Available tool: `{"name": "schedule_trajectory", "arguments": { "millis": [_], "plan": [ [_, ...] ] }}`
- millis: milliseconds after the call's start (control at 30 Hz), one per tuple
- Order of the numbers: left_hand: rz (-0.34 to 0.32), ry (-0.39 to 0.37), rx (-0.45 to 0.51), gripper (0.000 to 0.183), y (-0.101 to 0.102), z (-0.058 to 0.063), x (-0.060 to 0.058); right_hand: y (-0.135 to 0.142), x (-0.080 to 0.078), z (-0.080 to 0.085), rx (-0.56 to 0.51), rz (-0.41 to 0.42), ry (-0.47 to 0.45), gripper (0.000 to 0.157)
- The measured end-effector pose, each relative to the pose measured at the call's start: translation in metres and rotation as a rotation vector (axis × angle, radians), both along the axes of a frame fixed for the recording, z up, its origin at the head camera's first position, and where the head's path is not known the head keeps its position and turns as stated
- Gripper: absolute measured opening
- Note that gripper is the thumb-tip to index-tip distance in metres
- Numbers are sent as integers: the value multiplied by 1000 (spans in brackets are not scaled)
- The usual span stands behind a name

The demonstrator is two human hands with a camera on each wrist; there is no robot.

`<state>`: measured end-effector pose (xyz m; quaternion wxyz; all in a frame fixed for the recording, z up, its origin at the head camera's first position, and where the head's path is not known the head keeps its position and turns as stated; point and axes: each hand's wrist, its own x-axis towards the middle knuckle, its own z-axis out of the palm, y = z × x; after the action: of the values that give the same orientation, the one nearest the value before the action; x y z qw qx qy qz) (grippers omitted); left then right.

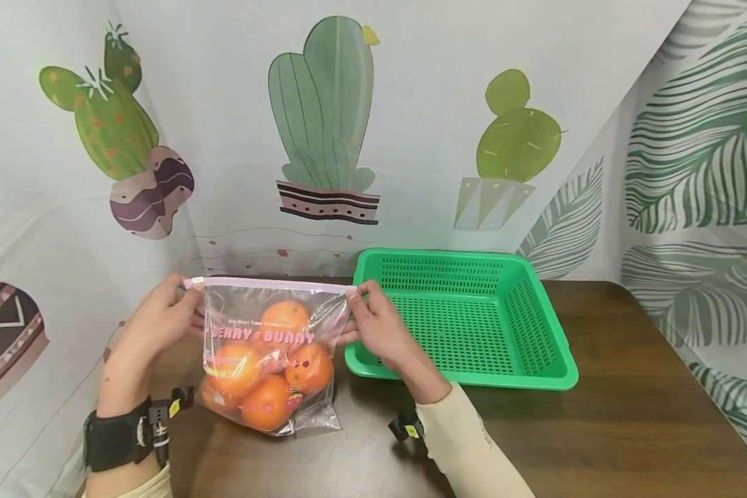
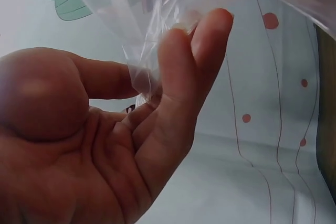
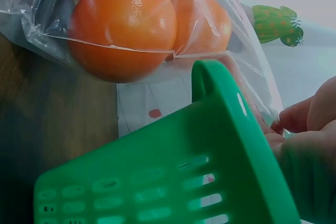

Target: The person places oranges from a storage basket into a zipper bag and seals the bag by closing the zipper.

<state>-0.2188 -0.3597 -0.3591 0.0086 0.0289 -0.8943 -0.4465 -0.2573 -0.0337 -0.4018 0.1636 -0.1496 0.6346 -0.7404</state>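
Note:
A clear zipper bag [image 1: 342,360] with a pink top strip and pink lettering holds several oranges [image 1: 268,402]. It hangs upright over the table, left of the green basket. My left hand [image 1: 164,311] pinches the bag's top left corner, by the white slider [image 1: 194,281]. At the opposite top corner, my right hand [image 1: 380,324] pinches the strip between thumb and finger. The left wrist view shows the plastic gathered between the left thumb and fingers. In the right wrist view, oranges [image 3: 123,30] press against the bag's side. Whether the zipper is fully sealed cannot be told.
A green perforated basket [image 1: 557,339] stands on the brown wooden table [image 1: 622,401], its left rim close to my right hand. Behind the table hangs a white cloth [image 1: 417,124] printed with cacti and leaves. Each wrist carries a small black camera mount [image 1: 404,427].

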Motion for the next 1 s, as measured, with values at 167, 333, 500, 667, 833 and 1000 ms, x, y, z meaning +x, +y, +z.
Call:
{"name": "schedule_trajectory", "arguments": {
  "millis": [167,333,500,667,833,1000],
  "plan": [
    [13,-5,-26,45,1,-3,-3,1,-2,-1,18,-23,5,17],
    [51,4,-93,51,1,-8,-6,3,-3,-1,95,-51,22,21],
    [75,-4,-88,52,-1,-17,-12,4,-1,1,164,-82,43,38],
    [74,-44,-71,52,-4,-23,-15,5,0,2,253,-83,91,50],
    [70,-55,-68,50,-6,-24,-17,5,-1,2,313,-78,152,56],
    [68,-58,-73,48,-6,-25,-18,7,-2,3,345,-69,187,61]
  ]
}}
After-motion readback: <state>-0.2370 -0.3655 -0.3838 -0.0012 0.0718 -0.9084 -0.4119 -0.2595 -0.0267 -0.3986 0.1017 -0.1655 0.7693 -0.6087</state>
